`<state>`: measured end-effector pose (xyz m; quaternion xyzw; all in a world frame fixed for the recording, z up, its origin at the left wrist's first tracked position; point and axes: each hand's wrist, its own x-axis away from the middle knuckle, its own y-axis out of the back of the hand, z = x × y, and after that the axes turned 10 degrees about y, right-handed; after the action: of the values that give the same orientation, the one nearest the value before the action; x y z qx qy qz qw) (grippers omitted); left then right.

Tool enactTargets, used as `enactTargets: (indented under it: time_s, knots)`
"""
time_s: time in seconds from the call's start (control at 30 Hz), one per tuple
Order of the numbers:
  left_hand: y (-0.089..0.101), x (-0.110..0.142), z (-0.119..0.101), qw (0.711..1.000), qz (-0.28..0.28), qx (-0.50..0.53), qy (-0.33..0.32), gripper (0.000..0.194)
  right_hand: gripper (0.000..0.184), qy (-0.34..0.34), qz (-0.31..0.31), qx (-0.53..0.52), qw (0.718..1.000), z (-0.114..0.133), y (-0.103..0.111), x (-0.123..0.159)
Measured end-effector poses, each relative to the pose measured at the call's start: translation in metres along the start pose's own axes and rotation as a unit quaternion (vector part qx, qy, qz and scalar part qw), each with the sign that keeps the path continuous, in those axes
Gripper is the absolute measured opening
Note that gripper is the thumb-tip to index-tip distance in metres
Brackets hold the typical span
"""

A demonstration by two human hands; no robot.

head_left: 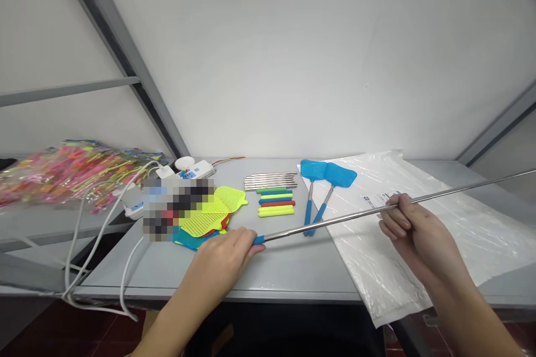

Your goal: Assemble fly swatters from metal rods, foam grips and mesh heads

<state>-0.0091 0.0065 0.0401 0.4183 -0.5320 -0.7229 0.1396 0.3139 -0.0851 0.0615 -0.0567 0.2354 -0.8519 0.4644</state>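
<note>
Metal rod [330,220] slants above the worktop [288,276], its long axis climbing rightward across my view from the blue handle [259,240] my left fingers [247,236] grip; my right fingers [403,201] pinch it further along.

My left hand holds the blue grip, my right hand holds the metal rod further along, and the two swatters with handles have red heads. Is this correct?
Not quite: the two swatters with handles have blue heads, not red, as the head view shows. Your left hand does hold the blue grip, and your right hand the metal rod further along.
</note>
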Motion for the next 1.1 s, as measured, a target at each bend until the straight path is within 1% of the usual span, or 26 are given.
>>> enactTargets:
  time_s: [0.1, 0.17, 0.27, 0.33, 0.4, 0.53, 0.6, 0.67, 0.73, 0.83, 0.9, 0.93, 1.0, 1.1]
  knots:
    - [-0.008, 0.010, 0.007, 1.000, -0.001, 0.023, 0.015, 0.036, 0.021, -0.010, 0.003, 0.007, 1.000, -0.006, 0.007, -0.004]
    - [-0.010, 0.014, 0.007, 0.999, -0.005, 0.042, 0.010, 0.035, 0.022, -0.003, 0.005, 0.003, 1.000, -0.009, 0.008, -0.003]
    - [-0.012, 0.014, 0.005, 0.998, -0.016, 0.057, -0.007, 0.031, 0.022, 0.015, 0.003, -0.011, 1.000, -0.012, 0.005, -0.002]
    - [-0.013, 0.010, 0.002, 0.998, -0.022, 0.056, -0.010, 0.029, 0.023, 0.022, 0.009, -0.012, 1.000, -0.015, -0.001, 0.000]
    - [-0.014, 0.006, -0.004, 0.998, -0.015, 0.062, -0.015, 0.029, 0.025, 0.015, 0.029, -0.007, 0.999, -0.021, -0.010, 0.006]
    - [-0.016, 0.001, -0.024, 0.995, 0.020, 0.095, -0.018, 0.029, 0.028, -0.030, 0.098, 0.007, 0.995, -0.036, -0.031, 0.024]
    - [-0.017, 0.002, -0.030, 0.993, 0.031, 0.114, -0.012, 0.030, 0.029, -0.052, 0.128, 0.029, 0.990, -0.040, -0.033, 0.030]
    - [-0.018, 0.004, -0.028, 0.991, 0.035, 0.131, -0.009, 0.029, 0.028, -0.071, 0.142, 0.056, 0.986, -0.037, -0.027, 0.029]
    - [-0.019, 0.007, -0.018, 0.990, 0.034, 0.135, -0.006, 0.029, 0.030, -0.067, 0.117, 0.050, 0.990, -0.027, -0.014, 0.021]
    - [-0.023, 0.010, 0.002, 0.993, 0.015, 0.120, 0.011, 0.028, 0.028, 0.003, 0.012, -0.034, 0.999, -0.005, 0.007, 0.004]
    - [-0.026, 0.012, 0.015, 0.993, 0.007, 0.116, 0.014, 0.027, 0.023, 0.047, -0.052, -0.079, 0.994, 0.007, 0.017, -0.006]
    - [-0.027, 0.013, 0.020, 0.993, 0.003, 0.116, 0.012, 0.027, 0.021, 0.061, -0.072, -0.090, 0.991, 0.012, 0.021, -0.010]
    - [-0.028, 0.014, 0.030, 0.993, -0.010, 0.114, 0.004, 0.026, 0.018, 0.080, -0.096, -0.103, 0.987, 0.019, 0.030, -0.016]
    - [-0.025, 0.017, 0.045, 0.994, -0.057, 0.098, 0.003, 0.023, 0.015, 0.113, -0.123, -0.129, 0.977, 0.028, 0.046, -0.024]
